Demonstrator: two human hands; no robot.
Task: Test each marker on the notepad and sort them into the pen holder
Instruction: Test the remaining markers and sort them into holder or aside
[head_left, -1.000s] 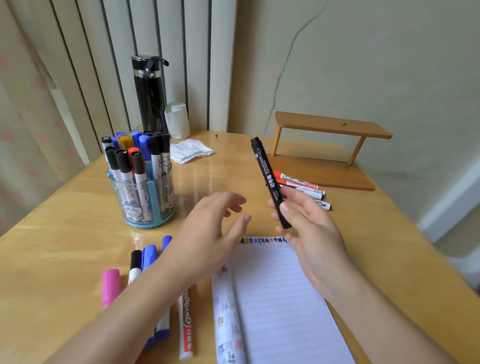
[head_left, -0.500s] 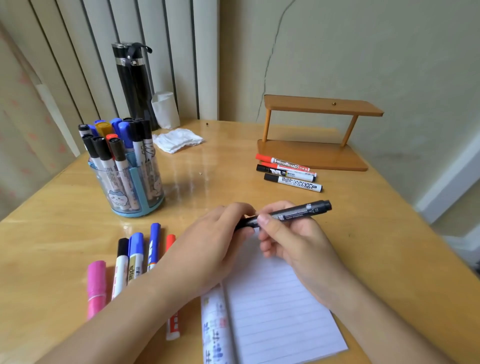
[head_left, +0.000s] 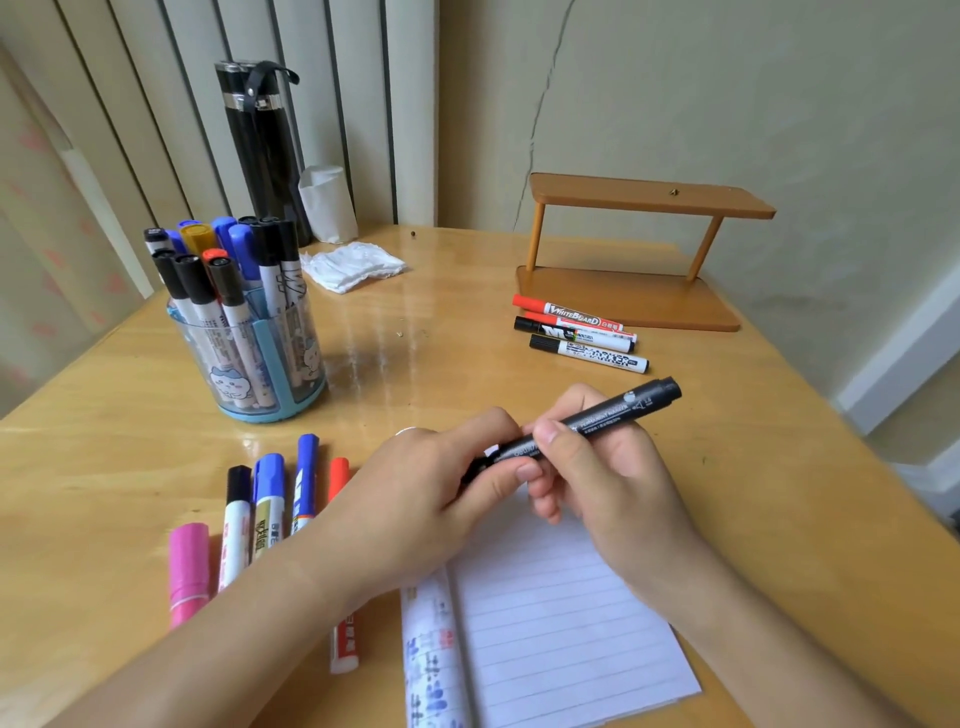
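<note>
Head view: both my hands meet at the middle of the table (head_left: 104, 467) on one black permanent marker (head_left: 597, 418). My left hand (head_left: 441, 488) curls its fingers and thumb round the marker's near end, hiding it. My right hand (head_left: 608, 467) pinches the barrel between thumb and forefinger, and the free end sticks out toward 2 o'clock. The marker is tilted above the top edge of the lined notepad (head_left: 550, 623), which lies at 6 o'clock, its upper part covered by both hands.

At 10 o'clock stands the clear pen holder (head_left: 254, 358), packed with upright markers. At 8 o'clock loose ones lie in a row on the wood: a pink marker (head_left: 188, 571), a black-capped marker (head_left: 237, 514), two blue markers (head_left: 269, 499) and a red marker (head_left: 338, 475), with my left forearm crossing over the last few. At 1 o'clock three more markers (head_left: 576, 335) lie just in front of a wooden shelf (head_left: 639, 260). A black flask (head_left: 262, 150) and a crumpled tissue (head_left: 353, 265) sit at 11 o'clock.
</note>
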